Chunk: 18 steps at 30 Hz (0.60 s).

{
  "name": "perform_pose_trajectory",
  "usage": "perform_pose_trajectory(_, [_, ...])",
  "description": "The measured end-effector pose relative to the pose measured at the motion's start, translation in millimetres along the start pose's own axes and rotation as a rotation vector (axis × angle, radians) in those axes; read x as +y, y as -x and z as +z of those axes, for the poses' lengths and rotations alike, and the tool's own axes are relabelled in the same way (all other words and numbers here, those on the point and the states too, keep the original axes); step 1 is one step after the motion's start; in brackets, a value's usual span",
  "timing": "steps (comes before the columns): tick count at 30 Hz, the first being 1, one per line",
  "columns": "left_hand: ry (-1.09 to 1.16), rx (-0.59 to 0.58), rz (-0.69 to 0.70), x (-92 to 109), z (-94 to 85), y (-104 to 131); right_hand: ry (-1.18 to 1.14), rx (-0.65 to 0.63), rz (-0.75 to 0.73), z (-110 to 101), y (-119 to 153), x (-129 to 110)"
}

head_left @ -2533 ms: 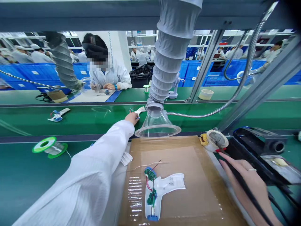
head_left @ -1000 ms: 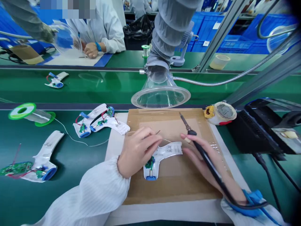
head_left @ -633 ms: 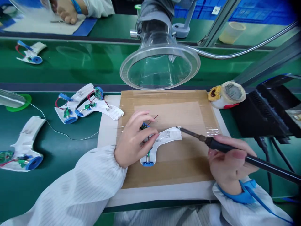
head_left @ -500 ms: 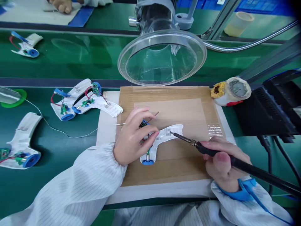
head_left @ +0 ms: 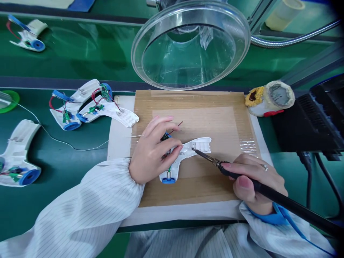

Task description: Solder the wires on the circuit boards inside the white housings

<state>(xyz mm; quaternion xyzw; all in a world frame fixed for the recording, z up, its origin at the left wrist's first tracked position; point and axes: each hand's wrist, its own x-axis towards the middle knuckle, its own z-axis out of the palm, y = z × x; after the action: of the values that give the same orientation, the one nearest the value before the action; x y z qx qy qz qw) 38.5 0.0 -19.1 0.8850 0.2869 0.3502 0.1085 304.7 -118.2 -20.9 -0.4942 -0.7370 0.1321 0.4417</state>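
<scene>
Head view: the left hand [head_left: 156, 152] is pinching solder wire [head_left: 73, 148] towards the tip of the soldering iron [head_left: 276, 197], which the right hand [head_left: 258, 179] is gripping at a slant so it is apparently touching the white pistol-shaped housing [head_left: 176, 167], which is lying open-side-up on flat cardboard [head_left: 193, 122].

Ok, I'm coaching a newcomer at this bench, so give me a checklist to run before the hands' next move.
1. Right hand gripping the black pen-shaped soldering iron: ok.
2. Left hand pinching the thin silvery wire: ok.
3. Iron's tip touching the white plastic T-shaped shell: cannot tell.
4. Shell lying on the brown cardboard: ok.
5. Blue strap on the right wrist: ok.
6. Clear plastic round hood drawing air: cannot tell.
</scene>
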Motion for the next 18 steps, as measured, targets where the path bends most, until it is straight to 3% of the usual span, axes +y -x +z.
perform_pose_trajectory(8, [-0.004, 0.009, 0.008, 1.1, 0.5, -2.2, 0.013, -0.048, -0.072, -1.2, -11.3, -6.5])
perform_pose_trajectory(18, [0.027, 0.036, -0.008, 2.0, 0.5, -2.8, 0.045, -0.028, -0.272, 1.6, -26.2, -11.0])
